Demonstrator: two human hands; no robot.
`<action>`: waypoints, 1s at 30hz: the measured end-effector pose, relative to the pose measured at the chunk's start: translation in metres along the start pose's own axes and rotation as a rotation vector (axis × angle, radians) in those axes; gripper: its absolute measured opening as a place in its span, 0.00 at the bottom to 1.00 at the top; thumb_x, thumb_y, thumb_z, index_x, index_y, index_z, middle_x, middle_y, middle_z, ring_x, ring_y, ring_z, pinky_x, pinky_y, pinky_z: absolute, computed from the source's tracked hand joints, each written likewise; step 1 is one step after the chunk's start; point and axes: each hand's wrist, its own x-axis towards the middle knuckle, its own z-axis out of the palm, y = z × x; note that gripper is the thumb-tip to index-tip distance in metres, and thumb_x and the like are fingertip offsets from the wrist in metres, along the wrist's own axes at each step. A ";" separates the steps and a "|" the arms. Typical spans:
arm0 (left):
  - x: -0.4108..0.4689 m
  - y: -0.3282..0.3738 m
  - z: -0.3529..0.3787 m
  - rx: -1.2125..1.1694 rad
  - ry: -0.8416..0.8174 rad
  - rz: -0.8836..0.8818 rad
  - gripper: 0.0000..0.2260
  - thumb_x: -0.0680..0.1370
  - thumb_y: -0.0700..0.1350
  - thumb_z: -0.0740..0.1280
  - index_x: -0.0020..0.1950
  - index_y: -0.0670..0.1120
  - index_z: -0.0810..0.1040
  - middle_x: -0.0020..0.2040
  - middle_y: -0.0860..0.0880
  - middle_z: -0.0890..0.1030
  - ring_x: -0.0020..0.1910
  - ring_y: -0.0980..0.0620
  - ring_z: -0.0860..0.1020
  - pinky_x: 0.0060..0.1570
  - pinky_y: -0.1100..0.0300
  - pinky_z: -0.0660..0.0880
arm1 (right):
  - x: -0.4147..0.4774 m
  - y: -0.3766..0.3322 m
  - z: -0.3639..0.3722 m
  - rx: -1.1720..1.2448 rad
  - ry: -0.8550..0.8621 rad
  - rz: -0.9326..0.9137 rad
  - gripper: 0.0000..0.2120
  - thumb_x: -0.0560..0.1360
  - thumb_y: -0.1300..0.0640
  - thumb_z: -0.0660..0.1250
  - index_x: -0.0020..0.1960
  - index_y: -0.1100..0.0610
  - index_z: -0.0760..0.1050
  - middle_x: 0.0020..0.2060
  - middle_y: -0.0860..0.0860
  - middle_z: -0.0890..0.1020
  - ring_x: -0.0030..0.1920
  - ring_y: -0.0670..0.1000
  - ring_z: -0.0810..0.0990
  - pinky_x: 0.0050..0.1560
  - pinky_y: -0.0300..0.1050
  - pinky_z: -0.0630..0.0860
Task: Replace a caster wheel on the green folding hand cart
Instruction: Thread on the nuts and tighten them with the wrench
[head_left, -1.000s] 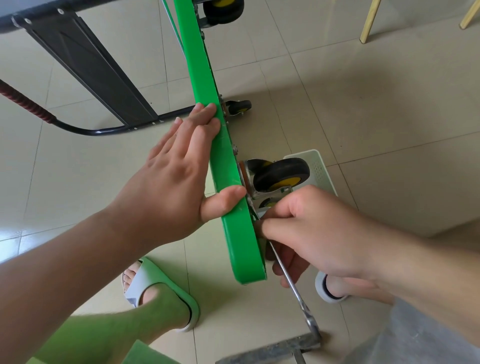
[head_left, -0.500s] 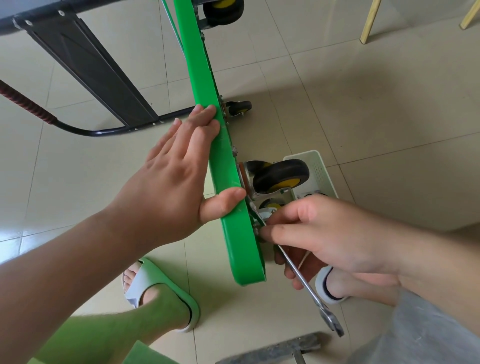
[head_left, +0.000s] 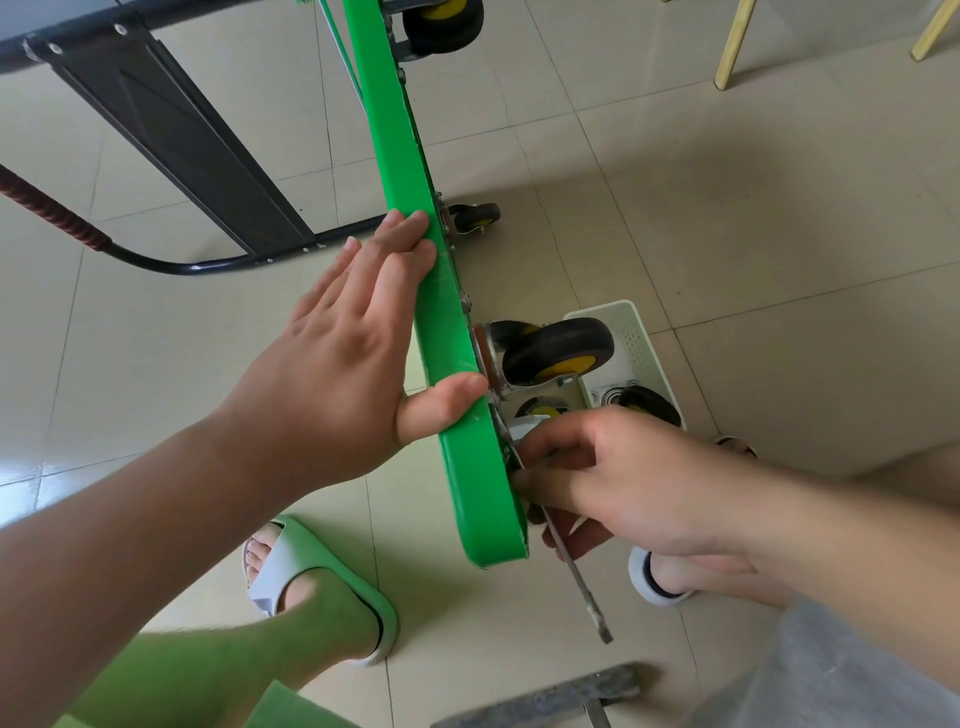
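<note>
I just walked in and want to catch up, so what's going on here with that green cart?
A person has the green cart tipped on its edge on the tiled floor. Their left hand rests flat against it, thumb across the edge, steadying it. Their right hand grips a wrench at the mounting plate of the caster wheel nearest them, which is on the cart. A white basket holding a spare caster sits on the floor just beyond.
</note>
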 end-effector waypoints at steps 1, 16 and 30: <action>0.000 0.000 0.000 0.001 0.002 0.001 0.46 0.81 0.74 0.51 0.79 0.34 0.63 0.82 0.38 0.62 0.84 0.40 0.58 0.82 0.43 0.52 | 0.001 0.002 0.003 0.018 0.008 -0.012 0.04 0.81 0.52 0.70 0.53 0.50 0.83 0.43 0.54 0.87 0.43 0.54 0.87 0.49 0.53 0.86; 0.000 -0.001 0.000 -0.006 -0.027 -0.015 0.47 0.80 0.75 0.49 0.81 0.36 0.61 0.84 0.39 0.60 0.85 0.43 0.55 0.83 0.44 0.52 | 0.012 0.011 0.015 -0.168 0.132 -0.231 0.12 0.84 0.46 0.61 0.57 0.48 0.81 0.45 0.47 0.86 0.47 0.49 0.85 0.52 0.59 0.82; 0.001 -0.001 0.000 -0.004 -0.020 -0.009 0.47 0.80 0.75 0.50 0.80 0.35 0.62 0.83 0.38 0.60 0.84 0.41 0.56 0.82 0.43 0.52 | 0.000 -0.019 0.017 -0.243 0.168 -0.127 0.23 0.84 0.44 0.61 0.39 0.59 0.80 0.33 0.57 0.84 0.36 0.58 0.84 0.41 0.63 0.82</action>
